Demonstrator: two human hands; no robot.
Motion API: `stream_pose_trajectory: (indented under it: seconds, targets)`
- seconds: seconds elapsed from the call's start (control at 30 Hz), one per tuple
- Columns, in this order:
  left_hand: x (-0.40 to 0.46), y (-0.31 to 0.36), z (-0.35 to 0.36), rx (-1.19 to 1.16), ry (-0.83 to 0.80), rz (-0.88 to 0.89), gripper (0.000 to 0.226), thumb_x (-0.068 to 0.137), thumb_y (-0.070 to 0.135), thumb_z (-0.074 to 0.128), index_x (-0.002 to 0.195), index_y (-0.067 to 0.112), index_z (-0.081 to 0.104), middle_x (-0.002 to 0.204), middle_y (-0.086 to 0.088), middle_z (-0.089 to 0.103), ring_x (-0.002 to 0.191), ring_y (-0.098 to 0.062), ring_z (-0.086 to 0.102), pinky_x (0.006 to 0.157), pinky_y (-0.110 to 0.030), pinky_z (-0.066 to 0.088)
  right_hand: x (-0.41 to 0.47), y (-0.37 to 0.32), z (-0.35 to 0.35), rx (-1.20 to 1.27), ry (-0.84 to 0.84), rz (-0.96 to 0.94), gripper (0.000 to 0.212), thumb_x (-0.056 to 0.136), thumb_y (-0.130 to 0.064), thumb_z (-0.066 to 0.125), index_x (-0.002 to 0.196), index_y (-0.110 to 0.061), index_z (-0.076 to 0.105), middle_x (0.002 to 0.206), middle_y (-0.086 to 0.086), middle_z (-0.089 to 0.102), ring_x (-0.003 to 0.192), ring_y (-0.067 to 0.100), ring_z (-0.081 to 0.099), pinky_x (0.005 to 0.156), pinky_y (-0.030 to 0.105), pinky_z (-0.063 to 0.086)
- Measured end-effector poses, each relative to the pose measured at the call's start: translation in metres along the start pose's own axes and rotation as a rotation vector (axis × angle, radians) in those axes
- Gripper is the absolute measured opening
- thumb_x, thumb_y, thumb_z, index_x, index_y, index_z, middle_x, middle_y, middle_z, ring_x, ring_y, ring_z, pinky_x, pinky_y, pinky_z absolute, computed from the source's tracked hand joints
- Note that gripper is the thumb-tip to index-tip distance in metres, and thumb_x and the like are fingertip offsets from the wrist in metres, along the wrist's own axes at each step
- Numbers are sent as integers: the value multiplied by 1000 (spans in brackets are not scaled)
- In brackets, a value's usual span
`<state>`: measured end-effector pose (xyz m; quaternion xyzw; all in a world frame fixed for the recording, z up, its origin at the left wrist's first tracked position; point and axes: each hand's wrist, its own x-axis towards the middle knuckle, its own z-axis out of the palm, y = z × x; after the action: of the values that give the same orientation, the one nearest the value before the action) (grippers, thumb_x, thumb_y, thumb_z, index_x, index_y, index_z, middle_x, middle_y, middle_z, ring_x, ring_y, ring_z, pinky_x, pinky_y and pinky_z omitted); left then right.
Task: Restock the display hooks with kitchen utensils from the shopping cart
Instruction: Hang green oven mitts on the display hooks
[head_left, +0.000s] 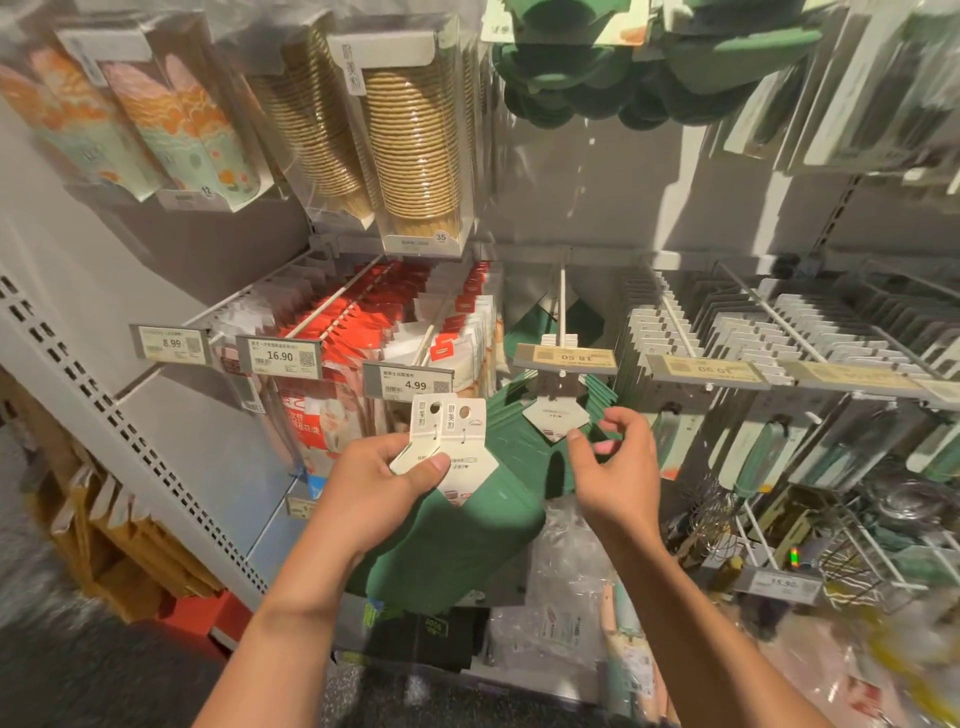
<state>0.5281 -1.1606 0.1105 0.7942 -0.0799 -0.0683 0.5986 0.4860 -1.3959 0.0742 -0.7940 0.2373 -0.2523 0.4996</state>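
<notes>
While the left hand (379, 483) pinched two green silicone mats (457, 535) by their white header cards (452, 441) below the 4.99 price tag (410, 385), the right hand (615, 462) hovered loose-fingered and empty just under the card already hanging (555, 415) from the white display hook (561, 306). Two cards fanned in one pinch looked risky: misaligned holes could snag the hook tip, and a mat might slip down.
</notes>
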Motion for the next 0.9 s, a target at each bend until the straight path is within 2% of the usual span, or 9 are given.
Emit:
stream_pose_trajectory:
  seconds: [0.13, 0.2, 0.27, 0.37, 0.53, 0.63, 0.77, 0.83, 0.9]
  targets:
    - [0, 5, 9, -30, -15, 14, 18, 93, 8, 74, 91, 26, 78, 84, 19, 78, 72, 10, 67, 62, -8, 48, -17, -9, 6, 157, -170, -57, 11, 96, -24, 70, 106, -27, 66, 90, -3, 64, 70, 5, 54, 68, 25, 49]
    - [0, 7, 15, -22, -15, 23, 15, 92, 10, 76, 91, 24, 80, 83, 16, 79, 68, 8, 66, 59, -10, 46, -24, -14, 9, 118, -267, -114, 7, 97, -24, 69, 102, -29, 69, 91, -3, 66, 73, 3, 56, 68, 16, 47]
    - [1, 7, 19, -21, -3, 24, 10, 91, 12, 78, 91, 21, 82, 84, 7, 81, 66, 2, 64, 57, -13, 46, -30, -14, 14, 71, -310, -185, 10, 96, -27, 70, 106, -27, 72, 100, -8, 70, 88, 2, 62, 80, 20, 51]
    - [0, 9, 25, -35, 0, 6, 7, 90, 15, 80, 93, 20, 83, 83, 2, 81, 67, -2, 66, 59, -17, 48, -35, -13, 17, 69, -291, -203, 28, 89, -35, 70, 113, -20, 74, 110, -12, 73, 102, 4, 66, 92, 26, 53]
    - [-1, 9, 27, -47, -44, -51, 10, 94, 22, 76, 91, 17, 83, 85, 0, 81, 75, -11, 72, 70, -30, 52, -31, -6, 12, 80, -278, -136, 15, 93, -26, 74, 108, -25, 72, 103, -16, 75, 99, 6, 68, 90, 32, 54]
    - [0, 8, 29, -64, -21, -59, 18, 98, 25, 71, 90, 13, 83, 84, -1, 81, 75, -12, 73, 70, -31, 53, -31, -6, 10, 46, -277, -88, 20, 96, -31, 70, 115, -24, 70, 109, -15, 73, 104, 7, 65, 94, 29, 51]
    - [5, 0, 31, -38, 58, -8, 17, 99, 27, 71, 90, 17, 82, 85, 7, 81, 74, -3, 71, 68, -29, 52, -32, -4, 7, 54, -222, -59, 15, 100, -29, 64, 113, -23, 70, 107, -13, 71, 100, 6, 63, 86, 23, 47]
    - [8, -5, 29, 5, 112, 14, 17, 99, 29, 70, 88, 23, 81, 84, 13, 80, 72, 4, 67, 68, -28, 50, -29, -3, 4, 60, -194, -36, 18, 102, -28, 60, 116, -22, 69, 108, -12, 71, 98, 4, 62, 80, 18, 44]
    - [12, -9, 25, 22, 152, 13, 17, 99, 29, 70, 87, 26, 81, 85, 15, 79, 75, 3, 68, 71, -29, 50, -24, -2, -1, 59, -168, -29, 23, 103, -28, 59, 122, -20, 68, 112, -12, 70, 98, 0, 61, 79, 13, 43]
